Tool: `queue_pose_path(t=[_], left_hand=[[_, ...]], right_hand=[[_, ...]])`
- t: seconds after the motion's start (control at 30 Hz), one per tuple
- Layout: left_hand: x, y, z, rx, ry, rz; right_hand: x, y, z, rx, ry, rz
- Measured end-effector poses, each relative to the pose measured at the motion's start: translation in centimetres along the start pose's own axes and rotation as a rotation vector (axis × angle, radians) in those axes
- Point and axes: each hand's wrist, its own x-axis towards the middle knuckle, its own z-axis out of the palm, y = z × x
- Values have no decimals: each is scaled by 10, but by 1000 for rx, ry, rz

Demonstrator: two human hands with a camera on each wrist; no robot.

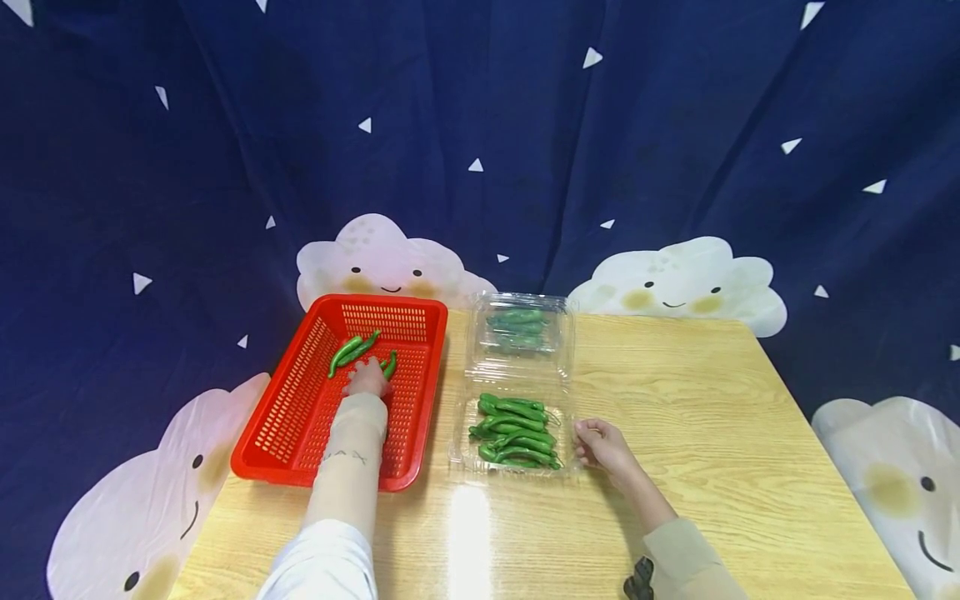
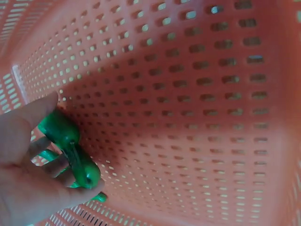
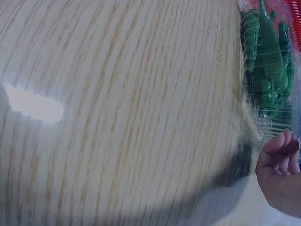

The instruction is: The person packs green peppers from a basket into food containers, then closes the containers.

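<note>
Inside the red basket (image 1: 431, 392), my left hand (image 1: 367, 379) reaches down to the floor of it. In the left wrist view, thumb and fingers curl round green chili peppers (image 2: 59, 129), with the stem ends showing. Two more chili peppers (image 1: 352, 350) lie in the basket just beyond that hand. A clear plastic clamshell box (image 1: 459, 433) stands with its lid raised at the back, several green chili peppers (image 1: 517, 429) side by side in its base. My right hand (image 1: 603, 446) holds the right edge of the base, its fingers curled.
Both containers stand on a light wood-grain table (image 1: 675, 392), the basket left of the box. A dark blue curtain (image 1: 525, 125) with clouds and white triangles hangs behind the table. The box's raised lid (image 1: 480, 333) leans near the table's back edge.
</note>
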Motion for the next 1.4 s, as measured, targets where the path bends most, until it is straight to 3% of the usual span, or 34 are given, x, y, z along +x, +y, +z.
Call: queue_pose_path(t=[0.2,0.33,0.47,0.67,0.77,0.83,1.0,1.17,1.27,1.4], left_hand=[[-5,2,6,41,30,50],[-4,2,8,-12,24,46],[0,5,5,-91,100,76],[7,28,-10,-275,326,252],[7,48,-19,-384,414,393],[4,63,-22,-444,420,517],[-11,101,-20,-492,251,829],[-31,133,-6,-361,37,1064],[-45,147,5,-195,-101,1139],[-58,159,25,15,-209,1194]], right_hand=[[2,3,0,-14,14,-6],[2,4,0,-29,22,-9],[2,4,0,-30,27,-8],[3,3,1,-20,39,-6],[3,3,0,-14,41,-12],[3,3,0,-14,44,-13],[3,3,-1,-21,38,-6],[3,3,-1,-16,34,3],[3,3,-1,-17,28,2],[3,3,-2,-4,30,-6]])
